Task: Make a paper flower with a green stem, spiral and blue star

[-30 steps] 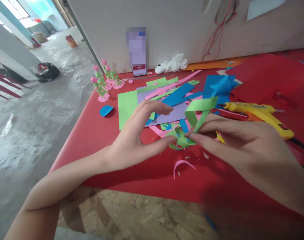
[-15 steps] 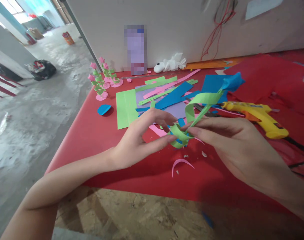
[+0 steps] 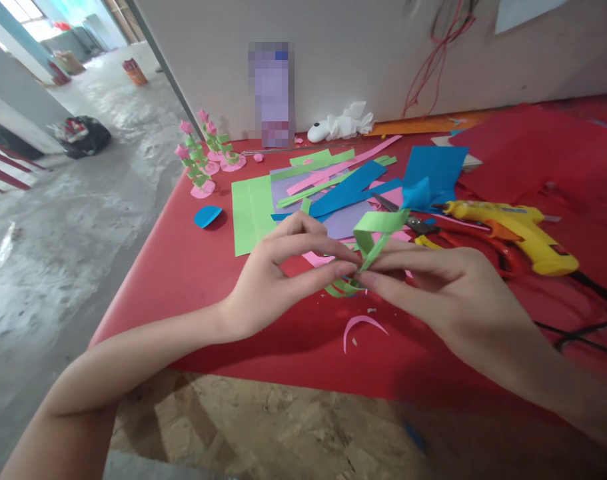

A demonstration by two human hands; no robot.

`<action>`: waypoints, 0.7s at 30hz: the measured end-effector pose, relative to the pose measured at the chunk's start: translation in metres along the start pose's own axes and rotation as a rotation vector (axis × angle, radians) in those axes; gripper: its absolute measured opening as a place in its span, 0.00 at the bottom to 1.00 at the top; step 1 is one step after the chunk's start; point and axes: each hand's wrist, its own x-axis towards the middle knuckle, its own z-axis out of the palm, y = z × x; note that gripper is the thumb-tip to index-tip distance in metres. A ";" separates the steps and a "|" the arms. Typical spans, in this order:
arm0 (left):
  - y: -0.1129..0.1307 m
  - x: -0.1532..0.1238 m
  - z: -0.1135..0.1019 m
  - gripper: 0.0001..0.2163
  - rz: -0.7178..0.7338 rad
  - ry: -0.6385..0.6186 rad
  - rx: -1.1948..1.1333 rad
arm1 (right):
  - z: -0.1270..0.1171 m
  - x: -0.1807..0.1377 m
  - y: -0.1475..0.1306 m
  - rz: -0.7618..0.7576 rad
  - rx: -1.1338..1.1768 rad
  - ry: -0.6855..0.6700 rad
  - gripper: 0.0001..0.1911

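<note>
Both hands meet over the red table and pinch a green paper strip that curls up in loops, with a blue paper flower at its far end. My left hand grips the strip's lower loop between thumb and fingers. From the right, my right hand pinches the same spot with its fingertips. The fingertips of both hands touch around the strip, just above the table.
Cut paper sheets and strips in green, blue, pink and purple lie behind the hands. A yellow glue gun and orange-handled scissors lie at right. Small pink paper flowers stand at the back left. A pink scrap lies near the front.
The green strip has been drawn down and tightened. Its blue flower end dropped lower and nearer. My left fingers closed onto the strip, meeting my right fingertips.
</note>
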 end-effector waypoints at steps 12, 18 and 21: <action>0.006 0.006 -0.014 0.12 0.190 0.020 0.162 | 0.006 -0.009 0.006 -0.371 -0.347 0.028 0.06; 0.017 0.012 -0.024 0.21 0.375 -0.157 0.319 | 0.001 -0.009 0.007 -0.572 -0.640 0.051 0.01; 0.027 0.011 -0.026 0.18 0.399 -0.207 0.468 | -0.003 -0.009 0.004 -0.623 -0.766 0.100 0.06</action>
